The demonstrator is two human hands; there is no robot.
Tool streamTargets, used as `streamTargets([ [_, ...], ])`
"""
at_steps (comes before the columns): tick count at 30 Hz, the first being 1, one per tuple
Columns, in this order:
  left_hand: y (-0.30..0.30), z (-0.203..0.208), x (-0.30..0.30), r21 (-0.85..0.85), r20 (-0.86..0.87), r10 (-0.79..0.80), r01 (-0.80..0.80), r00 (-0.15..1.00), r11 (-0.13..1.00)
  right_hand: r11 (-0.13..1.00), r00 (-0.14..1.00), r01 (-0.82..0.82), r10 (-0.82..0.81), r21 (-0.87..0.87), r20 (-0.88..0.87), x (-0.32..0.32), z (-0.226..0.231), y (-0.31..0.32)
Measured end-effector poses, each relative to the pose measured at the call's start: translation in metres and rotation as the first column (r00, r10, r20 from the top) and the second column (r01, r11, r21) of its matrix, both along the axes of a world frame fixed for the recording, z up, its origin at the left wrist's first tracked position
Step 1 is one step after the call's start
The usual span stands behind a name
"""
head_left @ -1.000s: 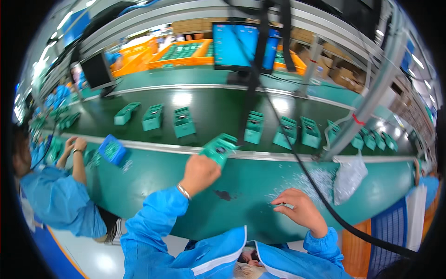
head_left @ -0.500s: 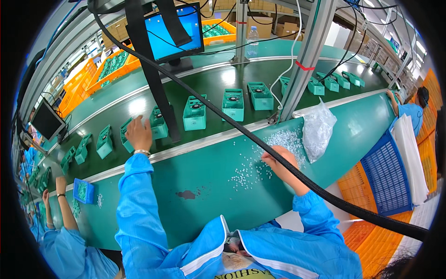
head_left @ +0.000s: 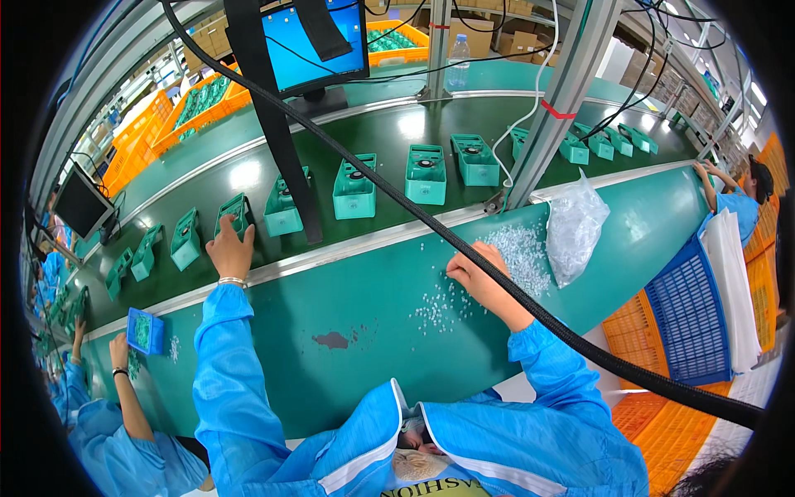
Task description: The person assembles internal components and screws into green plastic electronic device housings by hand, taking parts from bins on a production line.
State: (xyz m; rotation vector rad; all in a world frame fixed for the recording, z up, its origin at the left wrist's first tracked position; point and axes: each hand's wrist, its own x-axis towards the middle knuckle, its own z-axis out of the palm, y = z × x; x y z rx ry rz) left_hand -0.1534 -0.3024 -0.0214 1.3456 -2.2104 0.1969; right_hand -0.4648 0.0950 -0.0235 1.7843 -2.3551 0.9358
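My left hand (head_left: 228, 250) reaches out to the dark green conveyor belt (head_left: 389, 132), its fingers closed on the lower edge of a teal plastic housing (head_left: 238, 212) that stands on the belt. Further teal housings (head_left: 354, 187) stand in a row to its right. My right hand (head_left: 478, 277) rests on the green worktable (head_left: 348, 290). Its fingers are curled down into a scatter of small clear parts (head_left: 517, 253); the fingertips are hidden. Both my sleeves are blue.
A clear plastic bag (head_left: 574, 225) of parts lies right of the scatter. A thick black cable (head_left: 431, 224) and an aluminium post (head_left: 556, 108) cross above the table. A blue basket (head_left: 687, 311) stands at right. A co-worker's hand (head_left: 118, 352) is beside a blue tray (head_left: 141, 330).
My left hand carried a teal housing from the table edge out onto the belt. My right hand stayed at the scatter of clear parts. The view swung left.
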Motion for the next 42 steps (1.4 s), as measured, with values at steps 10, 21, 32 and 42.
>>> streamTargets([
  [10, 0.027, 0.010, 0.059, -0.058, -0.009, -0.134, 0.133, 0.991, 0.989, 0.995, 0.989, -0.055, 0.042, -0.088, -0.139, 0.003, -0.002, 0.004],
  [21, 0.242, 0.028, 0.107, -0.117, -0.019, -0.549, 0.543, 0.836, 0.831, 0.991, 0.950, -0.080, 0.043, -0.108, -0.309, 0.019, 0.013, 0.001],
  [32, 0.314, 0.006, 0.112, -0.007, -0.083, -0.776, 0.779, 0.625, 0.627, 0.863, 0.804, -0.495, 0.500, -0.105, 0.321, 0.153, 0.016, -0.086],
  [42, 0.316, 0.005, 0.116, 0.017, -0.068, -0.784, 0.786, 0.617, 0.618, 0.885, 0.847, -0.463, 0.457, -0.045, 0.270, 0.179, 0.005, -0.089],
])
